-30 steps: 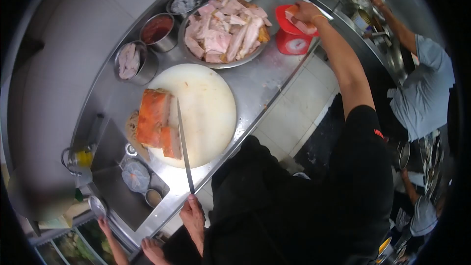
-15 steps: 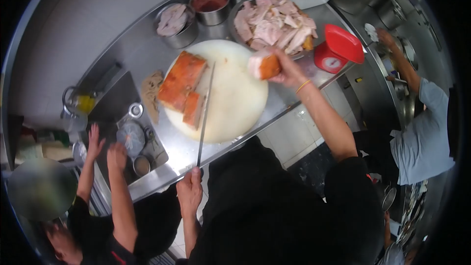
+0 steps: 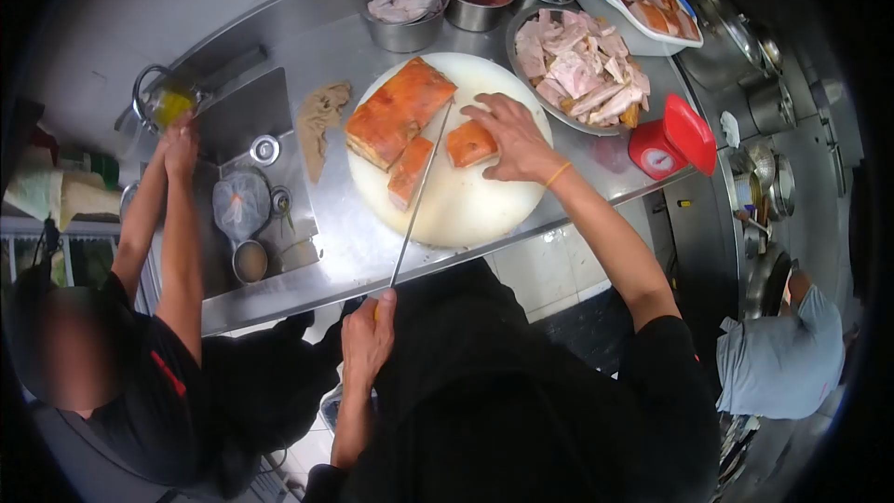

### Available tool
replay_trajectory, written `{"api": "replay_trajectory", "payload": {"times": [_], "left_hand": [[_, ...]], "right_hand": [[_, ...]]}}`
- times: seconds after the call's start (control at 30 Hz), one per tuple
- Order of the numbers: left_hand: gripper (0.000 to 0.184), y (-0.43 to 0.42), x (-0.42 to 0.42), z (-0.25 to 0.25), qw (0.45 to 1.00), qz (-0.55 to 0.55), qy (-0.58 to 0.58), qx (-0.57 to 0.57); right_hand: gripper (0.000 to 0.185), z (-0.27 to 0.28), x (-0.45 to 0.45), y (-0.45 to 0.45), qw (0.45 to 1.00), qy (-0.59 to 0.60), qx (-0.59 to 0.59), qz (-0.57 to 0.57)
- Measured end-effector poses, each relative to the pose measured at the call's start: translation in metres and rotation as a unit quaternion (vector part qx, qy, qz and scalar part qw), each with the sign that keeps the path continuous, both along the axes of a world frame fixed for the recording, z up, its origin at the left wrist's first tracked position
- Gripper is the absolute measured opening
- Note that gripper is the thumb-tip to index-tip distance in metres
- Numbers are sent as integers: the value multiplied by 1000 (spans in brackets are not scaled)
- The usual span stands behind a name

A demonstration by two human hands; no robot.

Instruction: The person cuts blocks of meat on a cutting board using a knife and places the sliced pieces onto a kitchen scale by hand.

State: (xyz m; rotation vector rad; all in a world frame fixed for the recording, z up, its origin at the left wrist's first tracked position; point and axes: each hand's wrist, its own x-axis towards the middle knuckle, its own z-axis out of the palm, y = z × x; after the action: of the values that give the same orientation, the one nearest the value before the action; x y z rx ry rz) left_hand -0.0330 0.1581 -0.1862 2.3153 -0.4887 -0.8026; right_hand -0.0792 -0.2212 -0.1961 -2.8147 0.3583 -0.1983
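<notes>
My left hand (image 3: pixel 368 335) is closed round the handle of a long knife (image 3: pixel 421 188), low at the counter's front edge. Its blade points up and away across a round white cutting board (image 3: pixel 447 233). To the blade's left lie a large slab of orange-skinned roast pork (image 3: pixel 396 112) and a smaller cut strip (image 3: pixel 407 172). Right of the blade, a chunk of the pork (image 3: pixel 470 143) rests skin up on the board. My right hand (image 3: pixel 514 140), a yellow band at its wrist, spreads its fingers beside this chunk; whether the fingertips touch it I cannot tell.
A bowl of cut meat (image 3: pixel 582 70), a red scale (image 3: pixel 656 144) and a white tub of pork (image 3: pixel 643 14) stand at the right. Metal pots (image 3: pixel 405 23) line the back. At the left sink (image 3: pixel 247 116) a co-worker (image 3: pixel 177 186) holds both hands under the tap.
My right hand has brought the pork chunk left to the board, set it down and opened. The knife stays in my left hand. The co-worker's hands have moved up to the tap.
</notes>
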Motion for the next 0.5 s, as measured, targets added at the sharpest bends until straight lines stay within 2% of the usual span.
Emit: {"api": "replay_trajectory", "payload": {"times": [0.03,0.07,0.17,0.2,0.3,0.4,0.5], "left_hand": [[59,-1,2,1,1000,2,2,1],[59,-2,3,3,1000,3,3,2],[59,-1,7,11,1000,-3,7,17],[59,-1,8,13,1000,-4,8,25],[59,1,5,22,1000,-10,10,26],[59,-2,1,30,998,-13,46,34],[58,-5,-4,37,997,-34,59,47]], "right_hand": [[94,-6,7,0,998,14,-41,35],[86,-21,14,-3,997,33,-56,35],[75,-32,24,-6,992,87,96,-13],[61,-24,19,8,994,50,89,-40],[59,-38,-12,55,991,-12,80,-107],[61,-7,-18,101,971,60,127,-194],[61,-27,-23,109,971,-157,53,-174]]}}
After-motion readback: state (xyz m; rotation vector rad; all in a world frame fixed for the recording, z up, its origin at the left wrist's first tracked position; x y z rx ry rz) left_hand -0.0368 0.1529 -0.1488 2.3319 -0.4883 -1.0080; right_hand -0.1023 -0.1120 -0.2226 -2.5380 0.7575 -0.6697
